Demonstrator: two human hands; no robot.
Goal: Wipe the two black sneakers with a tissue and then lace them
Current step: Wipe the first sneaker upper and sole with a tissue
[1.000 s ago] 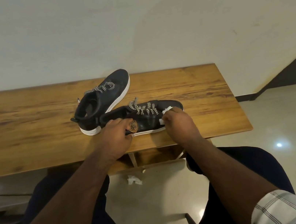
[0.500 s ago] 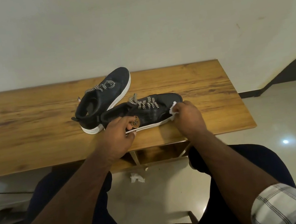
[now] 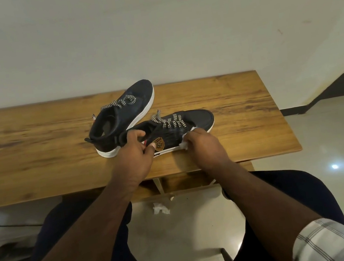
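Sneakers sit on the wooden table [image 3: 38, 168], the only view being the head camera. The near sneaker [image 3: 196, 120] lies toward the table's front edge, tipped onto its side so its white sole faces the person. The far sneaker [image 3: 131, 105] stands just behind it, its heel touching or nearly touching the near one's collar.

The left hand [image 3: 135, 158] grips the near sneaker at the collar, fingers curled over the opening and thumb by the brown badge [image 3: 159, 144]. The right hand [image 3: 204, 145] is closed around a tissue [image 3: 184, 144] and presses it against the sole edge.

Risks, as I judge them: the near sneaker is close to the table's front edge, so a hard wipe toward the person could drag it off if the left hand loosens. The tissue looks small and bunched; it could tear or shed bits on the sole. A sideways push might also knock the far sneaker.

Hard to make out: most of the tissue is hidden under the right hand, so its condition is unclear. The fingertips of that hand are out of sight. Both laces [image 3: 172, 122] look loosely threaded, but their ends cannot be traced. A white crumpled scrap [image 3: 160, 208] lies on the floor below the table, possibly another tissue.
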